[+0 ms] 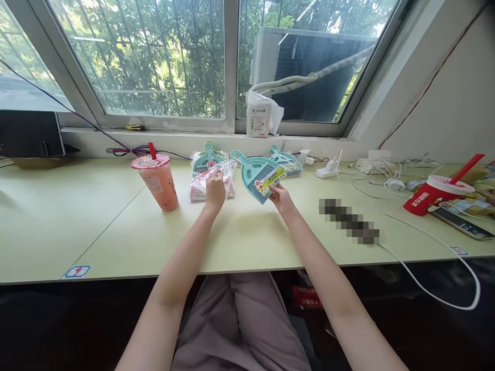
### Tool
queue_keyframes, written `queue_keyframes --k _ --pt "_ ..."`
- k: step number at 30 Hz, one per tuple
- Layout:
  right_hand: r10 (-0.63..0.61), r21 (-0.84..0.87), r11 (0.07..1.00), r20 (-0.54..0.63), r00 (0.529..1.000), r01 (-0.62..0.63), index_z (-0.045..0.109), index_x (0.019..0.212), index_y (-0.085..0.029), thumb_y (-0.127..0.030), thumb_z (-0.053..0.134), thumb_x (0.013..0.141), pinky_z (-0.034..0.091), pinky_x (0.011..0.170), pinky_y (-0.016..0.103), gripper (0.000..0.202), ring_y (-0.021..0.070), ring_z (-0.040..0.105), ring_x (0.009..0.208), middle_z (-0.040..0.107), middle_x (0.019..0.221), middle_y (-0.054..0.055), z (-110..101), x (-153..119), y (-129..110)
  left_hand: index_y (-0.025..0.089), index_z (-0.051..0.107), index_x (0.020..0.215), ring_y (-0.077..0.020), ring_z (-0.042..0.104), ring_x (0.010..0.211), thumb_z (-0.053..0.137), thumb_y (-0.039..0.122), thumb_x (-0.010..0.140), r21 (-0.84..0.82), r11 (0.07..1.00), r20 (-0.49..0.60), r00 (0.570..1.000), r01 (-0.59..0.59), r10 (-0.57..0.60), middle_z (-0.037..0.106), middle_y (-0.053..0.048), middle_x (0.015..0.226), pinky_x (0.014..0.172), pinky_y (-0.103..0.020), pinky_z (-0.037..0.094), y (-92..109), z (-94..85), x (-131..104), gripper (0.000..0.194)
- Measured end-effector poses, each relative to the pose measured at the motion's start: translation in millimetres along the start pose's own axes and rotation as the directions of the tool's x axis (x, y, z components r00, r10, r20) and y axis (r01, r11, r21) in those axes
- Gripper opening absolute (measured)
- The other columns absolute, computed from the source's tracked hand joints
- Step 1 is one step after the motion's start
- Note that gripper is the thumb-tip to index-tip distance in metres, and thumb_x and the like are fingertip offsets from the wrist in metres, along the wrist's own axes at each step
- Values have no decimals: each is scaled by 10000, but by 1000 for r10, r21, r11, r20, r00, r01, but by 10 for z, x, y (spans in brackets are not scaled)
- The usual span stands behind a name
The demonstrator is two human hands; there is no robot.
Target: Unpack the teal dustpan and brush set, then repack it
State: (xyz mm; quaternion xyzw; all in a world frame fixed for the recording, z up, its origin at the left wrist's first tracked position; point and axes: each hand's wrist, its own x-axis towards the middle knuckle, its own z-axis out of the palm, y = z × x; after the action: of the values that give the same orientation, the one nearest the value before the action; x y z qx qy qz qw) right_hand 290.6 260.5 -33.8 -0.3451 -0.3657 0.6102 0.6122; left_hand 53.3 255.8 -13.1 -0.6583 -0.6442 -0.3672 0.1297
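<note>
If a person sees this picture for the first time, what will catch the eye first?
Most likely the teal mini dustpan with its yellow label, held up by the right hand near the middle. Next, the bright drink cups: the pink one left of the hands, and the red one with a red straw at the far right of the table.

tablet (31, 134) at far left of bench (104, 221), left cup (157, 185) right of it, wrapped stack (197, 191) next, under left hand (215, 189). dustpan (253, 172) in right hand (281, 198), wrapped dustpan (290, 164) behind. right cup (435, 196) far right, phone (462, 223) just before it. box (258, 120) on sill (174, 138) behind bench.
</note>
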Motion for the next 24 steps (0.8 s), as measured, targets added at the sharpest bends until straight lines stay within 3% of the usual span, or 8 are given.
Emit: queue_keyframes --k 7,17,24 --pt "31 -139 990 119 992 -14 711 914 -172 -171 784 712 595 648 280 215 185 732 700 777 859 55 35 -39 -33 140 455 1483 -312 467 1389 312 -113 766 -66 997 -85 996 -26 20 493 -184 1486 1125 -496 439 -135 43 -17 773" --pt "-91 -227 971 -36 995 81 692 845 -169 -135 748 714 605 612 299 146 175 704 636 743 731 24 102 -61 -17 174 342 1551 -263 356 1481 267 -136 723 -143 987 -137 989 -80 60 417 -149 1557 1181 -462 410 -189 64 -12 887" --pt "-103 -247 961 103 989 126 714 858 -172 -221 834 648 604 608 304 247 180 699 673 759 809 44 169 -99 22 150 268 1578 -264 277 1514 298 -107 737 -151 968 -78 978 -202 192 391 -171 1576 1221 -481 350 -163 66 -11 879"
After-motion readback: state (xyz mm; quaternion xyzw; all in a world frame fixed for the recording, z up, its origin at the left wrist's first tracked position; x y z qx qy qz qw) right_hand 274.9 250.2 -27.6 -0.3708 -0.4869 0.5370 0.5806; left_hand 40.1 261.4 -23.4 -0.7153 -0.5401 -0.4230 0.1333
